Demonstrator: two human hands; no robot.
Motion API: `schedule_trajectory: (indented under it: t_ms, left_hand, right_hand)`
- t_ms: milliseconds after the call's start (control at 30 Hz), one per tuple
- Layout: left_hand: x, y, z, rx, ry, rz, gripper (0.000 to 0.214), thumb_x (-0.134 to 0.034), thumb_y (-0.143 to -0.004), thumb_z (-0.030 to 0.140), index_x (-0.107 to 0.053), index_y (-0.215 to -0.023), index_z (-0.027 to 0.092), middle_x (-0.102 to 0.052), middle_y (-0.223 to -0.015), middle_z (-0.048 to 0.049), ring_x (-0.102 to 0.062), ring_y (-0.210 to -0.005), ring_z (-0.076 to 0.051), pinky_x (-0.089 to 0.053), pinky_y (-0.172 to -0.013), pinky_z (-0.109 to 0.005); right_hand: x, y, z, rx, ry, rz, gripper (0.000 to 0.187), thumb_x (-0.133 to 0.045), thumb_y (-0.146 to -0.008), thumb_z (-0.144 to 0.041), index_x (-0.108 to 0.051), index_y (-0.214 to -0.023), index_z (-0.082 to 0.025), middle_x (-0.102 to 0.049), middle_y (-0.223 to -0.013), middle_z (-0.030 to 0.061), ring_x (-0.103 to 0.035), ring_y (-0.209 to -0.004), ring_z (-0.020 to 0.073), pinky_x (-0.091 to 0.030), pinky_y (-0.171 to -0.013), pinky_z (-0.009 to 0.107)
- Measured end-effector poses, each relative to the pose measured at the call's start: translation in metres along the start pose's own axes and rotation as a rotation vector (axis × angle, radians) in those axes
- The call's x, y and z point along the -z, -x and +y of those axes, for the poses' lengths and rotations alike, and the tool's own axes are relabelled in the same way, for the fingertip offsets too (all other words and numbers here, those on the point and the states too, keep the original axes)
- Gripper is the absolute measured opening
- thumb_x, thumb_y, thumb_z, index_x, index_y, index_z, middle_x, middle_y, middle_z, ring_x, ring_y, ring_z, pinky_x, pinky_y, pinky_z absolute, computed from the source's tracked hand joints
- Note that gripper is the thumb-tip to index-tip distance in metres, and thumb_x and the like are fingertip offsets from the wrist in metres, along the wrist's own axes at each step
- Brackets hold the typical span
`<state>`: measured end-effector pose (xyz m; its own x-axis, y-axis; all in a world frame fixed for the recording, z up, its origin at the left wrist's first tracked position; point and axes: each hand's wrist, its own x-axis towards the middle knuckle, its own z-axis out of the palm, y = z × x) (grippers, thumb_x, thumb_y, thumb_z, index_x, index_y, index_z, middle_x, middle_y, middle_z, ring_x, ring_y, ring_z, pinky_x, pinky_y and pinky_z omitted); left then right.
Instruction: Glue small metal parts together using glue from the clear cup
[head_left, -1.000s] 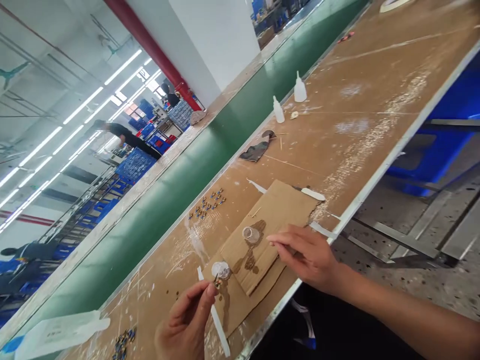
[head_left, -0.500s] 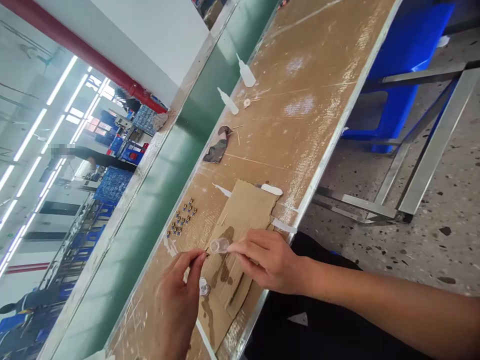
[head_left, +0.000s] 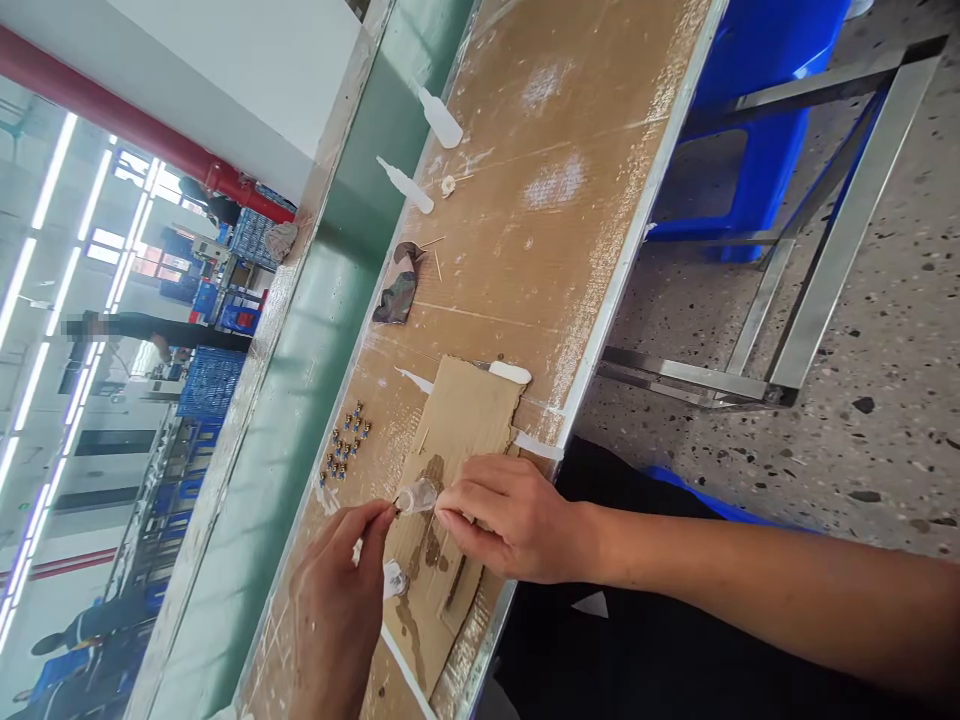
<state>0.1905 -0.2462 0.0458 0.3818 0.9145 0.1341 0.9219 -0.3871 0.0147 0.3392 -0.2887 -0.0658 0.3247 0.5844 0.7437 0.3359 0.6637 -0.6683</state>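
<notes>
My left hand (head_left: 345, 580) is closed, thumb and forefinger pinching a tiny dark part (head_left: 395, 507) whose kind I cannot make out. That part is at the mouth of a small clear bottle (head_left: 420, 494). The closed fingertips of my right hand (head_left: 510, 518) grip the bottle's other end, above a stained piece of cardboard (head_left: 469, 405). Beside my left fingers a small whitish clear piece (head_left: 394, 578) lies on the cardboard. Several small brass-and-blue parts (head_left: 346, 443) stand grouped on the table beyond my left hand.
Two white squeeze bottles (head_left: 441, 118) lie along the table's far side, near a camouflage cloth (head_left: 397, 285) and thin sticks (head_left: 439, 265). A white object (head_left: 510, 372) touches the cardboard's edge. A blue stool (head_left: 750, 130) and metal frame (head_left: 840, 220) stand beyond the table edge.
The view has shifted, so the table appears further left. The clear bottle's mouth and the tiny part in my left fingers have come together; a small gap showed between them before.
</notes>
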Motion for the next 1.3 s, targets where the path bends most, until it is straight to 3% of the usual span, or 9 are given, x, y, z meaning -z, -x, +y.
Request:
schedule_trajectory:
  t_ms: [200,633,1100,1300]
  left_hand:
    - [-0.0006,0.0009,-0.0013,-0.036,-0.065,-0.006,0.026,-0.048,-0.081,0.044,-0.066,-0.073,0.026,-0.07,-0.074,-0.0006,-0.063,-0.069,-0.018,-0.047,-0.066,-0.028]
    - [0.0007,-0.0017,0.0006,-0.278,-0.182,0.067,0.028,-0.047,-0.088,0.038,-0.066,-0.075,0.021,-0.069,-0.072,-0.0006,-0.064,-0.065,-0.016,-0.047,-0.064,-0.027]
    - [-0.0018,-0.0031,-0.0046,-0.338,-0.191,0.08,0.025,-0.048,-0.088,0.034,-0.065,-0.075,0.021,-0.068,-0.07,0.0,-0.064,-0.064,-0.015,-0.046,-0.063,-0.026]
    - [0.0017,-0.0032,-0.0008,-0.212,-0.089,0.029,0.023,-0.051,-0.084,0.037,-0.067,-0.075,0.023,-0.07,-0.073,0.0003,-0.064,-0.067,-0.015,-0.047,-0.066,-0.026]
  right_hand:
    - [-0.0001,0.0009,0.0007,-0.011,-0.017,-0.008,0.021,-0.045,-0.088,-0.016,-0.06,-0.075,-0.011,-0.052,-0.062,0.0013,-0.043,-0.058,0.0096,-0.039,-0.056,0.023]
    - [0.0008,0.0002,0.0001,-0.012,-0.032,0.001,0.02,-0.046,-0.087,-0.014,-0.061,-0.075,-0.01,-0.05,-0.061,0.0007,-0.042,-0.058,0.0091,-0.038,-0.056,0.022]
    - [0.0004,0.0003,0.0,-0.015,-0.038,0.009,0.019,-0.047,-0.087,-0.014,-0.062,-0.075,-0.009,-0.05,-0.061,0.0007,-0.042,-0.058,0.0091,-0.038,-0.056,0.022]
    - [0.0017,0.0,0.0003,-0.011,-0.057,0.009,0.018,-0.047,-0.086,-0.013,-0.061,-0.074,-0.009,-0.05,-0.061,0.0011,-0.042,-0.059,0.0094,-0.037,-0.056,0.023]
